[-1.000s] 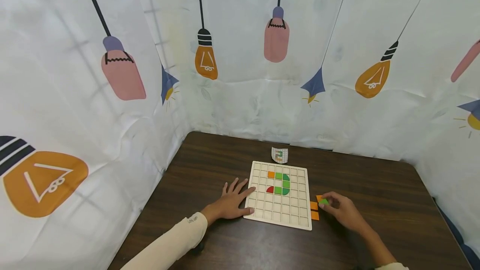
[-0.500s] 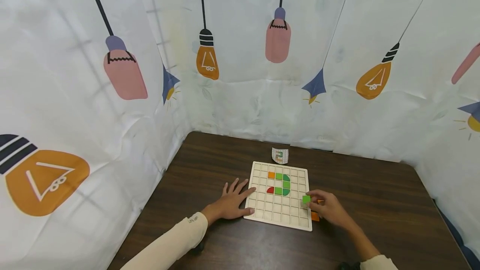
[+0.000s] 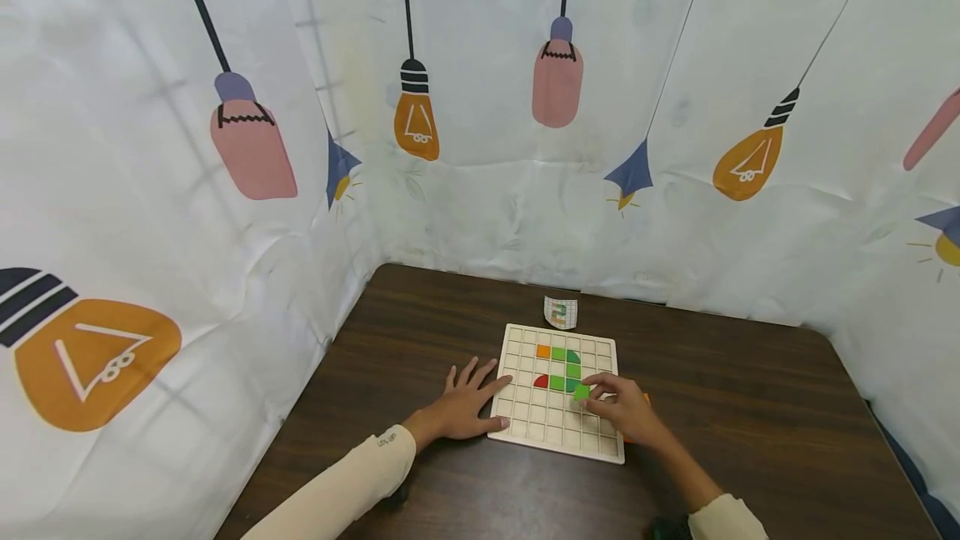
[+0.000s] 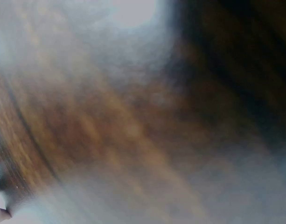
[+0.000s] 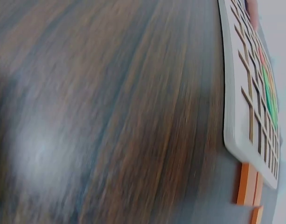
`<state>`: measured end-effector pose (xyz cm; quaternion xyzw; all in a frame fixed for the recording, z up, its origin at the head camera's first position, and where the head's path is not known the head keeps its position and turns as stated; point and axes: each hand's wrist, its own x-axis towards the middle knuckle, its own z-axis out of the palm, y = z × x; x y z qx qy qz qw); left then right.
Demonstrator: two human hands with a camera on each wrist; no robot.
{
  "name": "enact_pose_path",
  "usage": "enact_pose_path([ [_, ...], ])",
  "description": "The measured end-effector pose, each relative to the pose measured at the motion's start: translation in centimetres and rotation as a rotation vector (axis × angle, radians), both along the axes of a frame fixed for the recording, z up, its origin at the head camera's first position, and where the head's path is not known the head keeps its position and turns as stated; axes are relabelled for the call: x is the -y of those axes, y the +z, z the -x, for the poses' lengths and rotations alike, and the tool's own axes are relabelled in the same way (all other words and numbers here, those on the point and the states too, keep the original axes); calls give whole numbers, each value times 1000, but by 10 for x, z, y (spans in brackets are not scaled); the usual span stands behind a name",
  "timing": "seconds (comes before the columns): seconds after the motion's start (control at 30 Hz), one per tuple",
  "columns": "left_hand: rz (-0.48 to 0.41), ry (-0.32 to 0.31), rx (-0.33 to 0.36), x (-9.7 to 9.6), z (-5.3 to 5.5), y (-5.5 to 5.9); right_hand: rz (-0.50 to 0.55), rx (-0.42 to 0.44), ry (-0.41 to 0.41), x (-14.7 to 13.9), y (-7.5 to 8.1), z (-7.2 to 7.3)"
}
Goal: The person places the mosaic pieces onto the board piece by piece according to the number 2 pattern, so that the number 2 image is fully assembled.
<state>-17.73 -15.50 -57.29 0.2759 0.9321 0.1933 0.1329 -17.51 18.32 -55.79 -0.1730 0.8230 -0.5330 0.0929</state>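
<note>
A pale grid board lies on the dark wood table, with several orange, green and red tiles set in its cells. My right hand pinches a green square tile between thumb and fingers over the board, just below the dark green tile at the lower right of the pattern. My left hand rests with fingers spread at the board's left edge, its index finger and thumb touching the board. Orange tiles lie beside the board's edge in the right wrist view; the right hand mostly hides them in the head view.
A small paper card with a coloured grid pattern lies behind the board. The brown table extends to both sides. White fabric printed with lamps hangs around the far and left edges. The left wrist view is a blurred tabletop.
My right hand has carried the green tile leftward from the orange tiles at the board's right side to over the pattern. The left hand has stayed in place.
</note>
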Motion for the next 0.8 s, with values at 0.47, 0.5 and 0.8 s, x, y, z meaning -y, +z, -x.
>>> enact_pose_path([
  [0.47, 3, 0, -4, 0, 1, -2, 8, 69, 7, 31, -5, 2],
  [0.5, 3, 1, -4, -1, 1, -2, 11, 74, 6, 33, -6, 2],
  [0.8, 10, 4, -10, -1, 0, -2, -23, 43, -25, 47, -18, 3],
])
